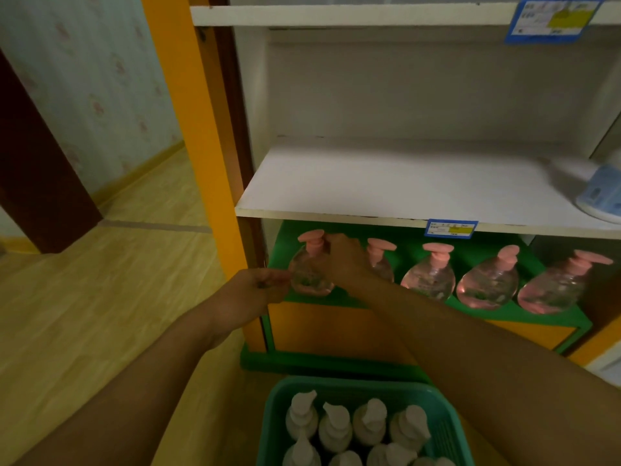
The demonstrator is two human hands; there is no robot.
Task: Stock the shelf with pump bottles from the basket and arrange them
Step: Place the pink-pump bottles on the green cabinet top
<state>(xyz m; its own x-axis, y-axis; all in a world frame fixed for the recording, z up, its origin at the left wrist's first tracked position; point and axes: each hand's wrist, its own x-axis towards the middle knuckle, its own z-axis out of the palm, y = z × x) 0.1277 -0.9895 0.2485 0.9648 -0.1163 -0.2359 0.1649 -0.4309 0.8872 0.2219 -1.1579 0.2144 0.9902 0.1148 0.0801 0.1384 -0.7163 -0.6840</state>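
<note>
Both hands are at the leftmost pink-capped bottle [311,269] on the green bottom shelf [336,299]. The right hand [346,260] reaches across and closes around that bottle's neck and upper body, just below its pink pump head, while the left hand [258,289] sits at the bottle's left side, fingers loosely curled with the tips touching or almost touching the clear wall; whether it truly grips cannot be told. To the right of the right hand, 4 more pink pump bottles [428,274] stand in a row on the same shelf, the nearest partly hidden behind the wrist. Below and nearer than both forearms, the teal basket [279,408] holds white pump bottles [336,425], at least 8 showing, none yet on the shelves. Above the hands the white middle shelf [386,183] is bare apart from a blue-and-white container [601,193] at its far right. The risk here lies in the crossed reach: the right forearm passes close over the next bottle, so a turn or pull of the leftmost one could nudge it and topple the round-bodied row. A twist applied by the pump head alone might also spin the cap rather than the bottle.
</note>
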